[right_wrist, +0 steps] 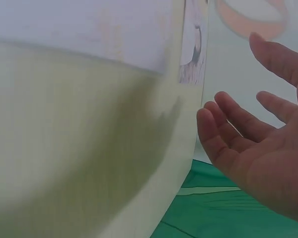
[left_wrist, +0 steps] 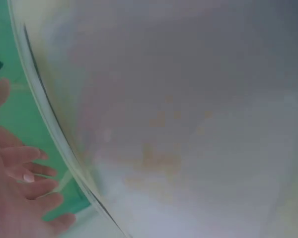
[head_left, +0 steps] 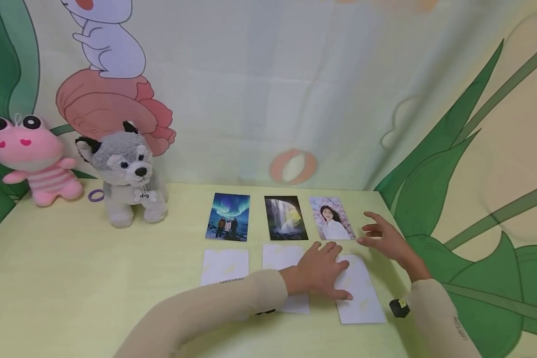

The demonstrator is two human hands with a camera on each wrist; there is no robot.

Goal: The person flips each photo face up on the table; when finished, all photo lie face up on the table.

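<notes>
My left hand (head_left: pixel 322 271) is over the inner edge of the right white card (head_left: pixel 362 293), its fingers spread and loosely bent with nothing in them; contact with the card cannot be told. Beside the photo of a person in white (head_left: pixel 334 223) is my right hand (head_left: pixel 387 242), raised off the table, fingers loosely curved and holding nothing. That photo ends a row with a waterfall photo (head_left: pixel 286 219) and an aurora photo (head_left: pixel 227 217). Nearer lie a middle white card (head_left: pixel 277 256) and a left white card (head_left: pixel 225 263), both partly hidden by my left arm.
A small black cube (head_left: pixel 399 308) lies by my right sleeve. At the back left sit a grey plush dog (head_left: pixel 134 174) and a pink plush frog (head_left: pixel 40 164), with a purple ring (head_left: pixel 91 197) between them. A printed curtain (head_left: pixel 232 99) hangs behind the pale table (head_left: pixel 71 278).
</notes>
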